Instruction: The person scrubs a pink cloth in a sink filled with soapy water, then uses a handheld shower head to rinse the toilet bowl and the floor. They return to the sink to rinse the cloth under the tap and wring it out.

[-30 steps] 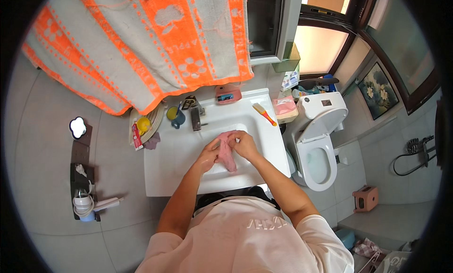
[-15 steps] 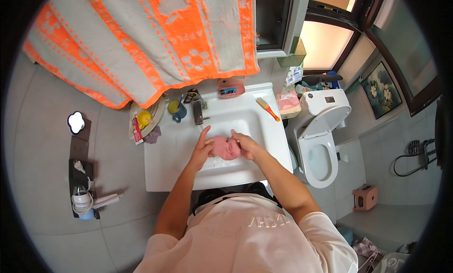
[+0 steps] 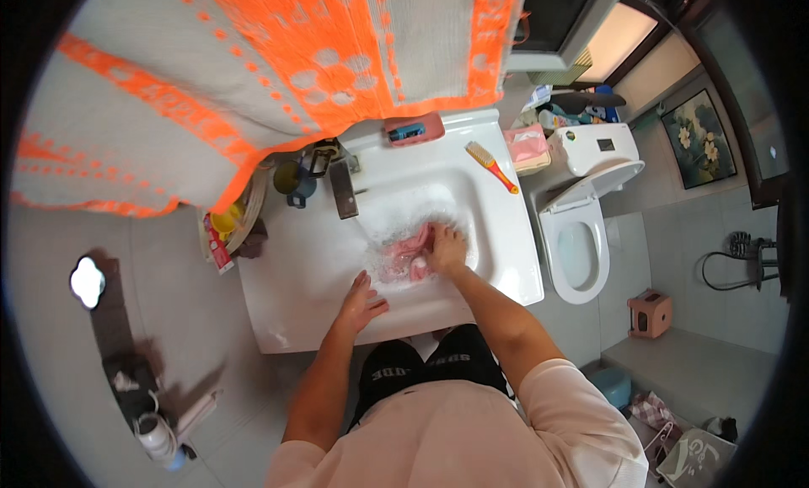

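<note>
A wet pink cloth [image 3: 408,250] lies crumpled in splashing water in the basin of the white sink [image 3: 291,307]. At the cloth's right side, my right hand [image 3: 448,248] grips it, with the fingertips partly hidden by cloth and water. My left hand [image 3: 361,304] is apart from the cloth, above the sink's near left part. Its fingers are spread and hold nothing. Beyond the cloth stands the faucet [image 3: 343,189], with water coming from it into the basin.
A hairbrush [image 3: 491,167] and a pink soap dish [image 3: 425,131] lie on the sink's far rim. At the far left are a dark mug [image 3: 295,185] and a yellow cup [image 3: 226,222]. An orange-grey towel [image 3: 278,75] hangs ahead. A toilet [image 3: 577,256] stands right.
The pink cloth has gone from between both hands down into the basin water, which now splashes. My left hand has let go and moved toward me; my right hand stays on the cloth.
</note>
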Motion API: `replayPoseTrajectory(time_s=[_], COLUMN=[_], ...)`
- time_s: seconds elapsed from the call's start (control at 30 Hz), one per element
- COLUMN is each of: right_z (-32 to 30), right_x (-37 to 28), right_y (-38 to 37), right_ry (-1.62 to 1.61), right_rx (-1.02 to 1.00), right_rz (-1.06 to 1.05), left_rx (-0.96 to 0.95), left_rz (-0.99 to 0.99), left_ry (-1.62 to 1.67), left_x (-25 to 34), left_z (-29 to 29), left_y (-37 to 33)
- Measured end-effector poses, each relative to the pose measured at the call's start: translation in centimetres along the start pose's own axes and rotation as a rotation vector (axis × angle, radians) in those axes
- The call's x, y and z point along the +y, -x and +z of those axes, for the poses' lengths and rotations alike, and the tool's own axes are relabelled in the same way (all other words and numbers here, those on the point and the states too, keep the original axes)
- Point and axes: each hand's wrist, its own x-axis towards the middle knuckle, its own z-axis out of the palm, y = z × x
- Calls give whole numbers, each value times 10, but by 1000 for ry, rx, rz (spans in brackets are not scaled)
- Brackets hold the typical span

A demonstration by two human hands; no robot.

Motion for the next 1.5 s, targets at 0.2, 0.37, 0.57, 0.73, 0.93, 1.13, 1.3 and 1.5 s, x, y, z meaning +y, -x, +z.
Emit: replayPoseTrajectory(time_s=[0.2, 0.37, 0.57, 0.73, 0.93, 1.13, 1.3, 1.5], right_z=[39, 0, 34, 43, 133, 25, 44, 50], right_x=[-107, -182, -131, -28, -60, -194, -153, -27], right_y=[58, 103, 10, -48, 22, 103, 43, -46], right_ry=[-408, -647, -281, -23, -398, -611, -357, 87], right_rx=[0, 43, 61, 47, 349, -93, -21, 166], right_rz=[-340, -454, -240, -86, 95, -392, -339, -146], left_rx=[-350, -996, -346, 72, -150, -1103, -440, -49], left_rz=[319, -122, -16, 125, -161, -241, 4, 141], left_ry=[250, 382, 538, 339, 230, 366, 414, 239], left_x=[6, 48, 39, 42, 21, 61, 47, 51], left_z=[3, -43, 29, 7, 8, -99, -2, -3], left_y=[-88, -128, -87, -60, -73, -168, -124, -60])
